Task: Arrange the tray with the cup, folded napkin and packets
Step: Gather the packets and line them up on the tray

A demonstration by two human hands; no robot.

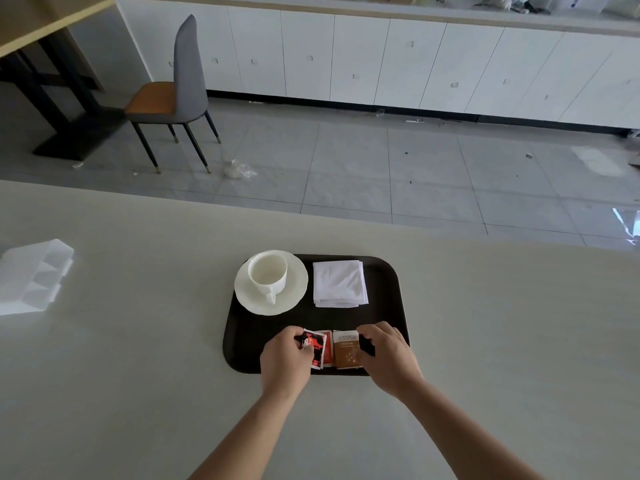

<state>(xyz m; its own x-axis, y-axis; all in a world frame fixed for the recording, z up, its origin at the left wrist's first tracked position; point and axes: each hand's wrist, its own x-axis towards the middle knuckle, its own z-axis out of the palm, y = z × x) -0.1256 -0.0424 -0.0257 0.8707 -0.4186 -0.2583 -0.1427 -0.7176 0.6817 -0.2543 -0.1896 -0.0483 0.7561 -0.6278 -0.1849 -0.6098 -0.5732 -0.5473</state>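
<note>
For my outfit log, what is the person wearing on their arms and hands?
Nothing shows: left hand and right hand are ungloved, no watch or bracelet at either wrist, and both forearms are bare to the frame's edge, no sleeve in view.

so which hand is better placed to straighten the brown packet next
Probably the right hand: it already holds the brown packet by its edge, while the left hand grips the red packet beside it.

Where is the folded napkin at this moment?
In the head view, the folded napkin lies on the far right part of the black tray, beside the cup on its saucer and beyond the packets.
</note>
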